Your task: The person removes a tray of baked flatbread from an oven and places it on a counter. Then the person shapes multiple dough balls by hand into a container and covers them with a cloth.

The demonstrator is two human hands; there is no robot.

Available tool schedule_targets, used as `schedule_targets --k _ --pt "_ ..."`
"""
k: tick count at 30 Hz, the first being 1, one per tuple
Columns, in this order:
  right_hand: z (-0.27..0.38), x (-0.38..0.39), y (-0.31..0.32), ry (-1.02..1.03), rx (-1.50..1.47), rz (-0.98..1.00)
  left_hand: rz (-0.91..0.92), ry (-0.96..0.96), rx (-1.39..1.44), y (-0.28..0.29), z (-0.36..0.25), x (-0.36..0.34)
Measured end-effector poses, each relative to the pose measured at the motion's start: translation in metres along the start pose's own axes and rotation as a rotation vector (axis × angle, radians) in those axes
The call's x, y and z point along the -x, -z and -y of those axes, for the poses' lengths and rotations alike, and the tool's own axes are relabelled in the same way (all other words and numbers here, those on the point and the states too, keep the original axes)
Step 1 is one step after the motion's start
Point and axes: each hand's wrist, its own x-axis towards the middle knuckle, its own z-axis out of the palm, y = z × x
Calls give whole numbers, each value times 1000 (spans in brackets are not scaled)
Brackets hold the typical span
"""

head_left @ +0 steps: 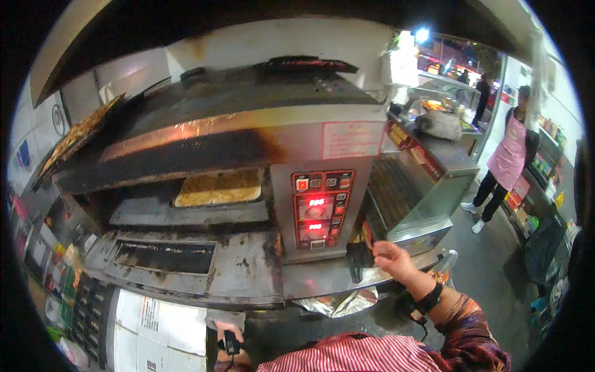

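The metal deck oven [316,149] stands in front of me with its upper door raised. Inside its lit chamber lies a rectangular tray of golden, flat baked food [220,188]. My right hand [394,260] is beside the control panel [318,211], its fingers loosely bent, close to a black item [358,261] on the metal ledge. Whether the fingertips touch that item I cannot tell. Low down, my left hand [229,332] grips a pale, translucent sheet that looks like plastic [224,318], next to white cartons. Dark straps with small devices sit on both wrists.
A glass-fronted warming cabinet [409,198] stands right of the oven. Crumpled foil [341,304] hangs below the ledge. White cardboard boxes [158,325] and a dark rack [90,313] are at lower left. A person in a pink apron [508,152] stands at right near shelves.
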Motion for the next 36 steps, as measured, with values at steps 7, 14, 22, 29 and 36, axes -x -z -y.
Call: schedule_targets --k 7,14,22,29,36 --pt "217 -13 59 753 579 -400 56 -152 172 -101 -81 32" --pt "391 -33 96 1180 827 -826 226 -188 171 -186 -142 -4" --pt "483 -58 113 1119 1086 -1231 350 -234 39 -184 -148 -57" --pt "504 -67 111 952 1168 -1255 345 118 -254 -74 -48 -83" --pt "439 -58 102 1314 836 -919 374 313 -265 -49 83 -80"
